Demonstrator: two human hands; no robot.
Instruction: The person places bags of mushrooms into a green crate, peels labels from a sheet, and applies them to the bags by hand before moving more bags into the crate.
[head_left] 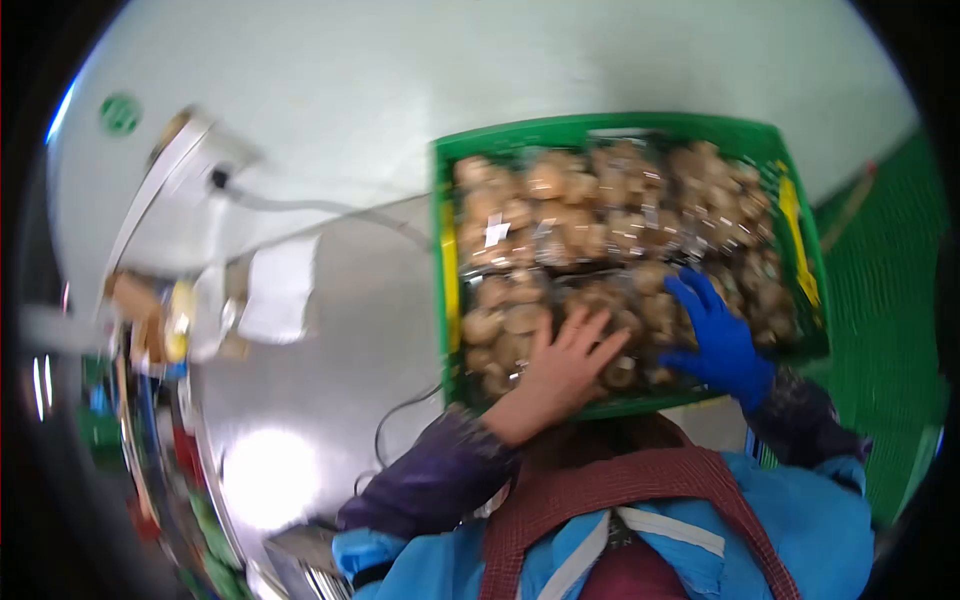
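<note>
Nearest the camera, at the bottom of the view, is the person's own chest: a blue jacket (820, 530) crossed by the dark red straps of an apron (620, 480); dark purple sleeves reach forward from it.

The left hand (565, 365) is bare; it lies flat, palm down, fingers spread, pressing on the near packs and gripping nothing. The right hand (715, 345) wears a blue glove; it too lies open, fingers stretched forward, resting on the packs just beside the left hand, grasping nothing.

Under both hands are packs of mushrooms (600, 210), brown caps under shiny clear film, filling a green plastic crate (600, 127); the crate sits right in front of the person, its near rim close against the apron.

To the left of the crate spreads a steel table (320, 400), bright with glare; a white sheet of paper (280, 290) lies on it, well apart from the crate; a pale cable (310, 207) runs from the crate's far corner to a white device (185, 160). Blurred, colourful clutter (150, 320) lines the left edge; I cannot tell what it is. To the right of the crate is a green floor (890, 300).
</note>
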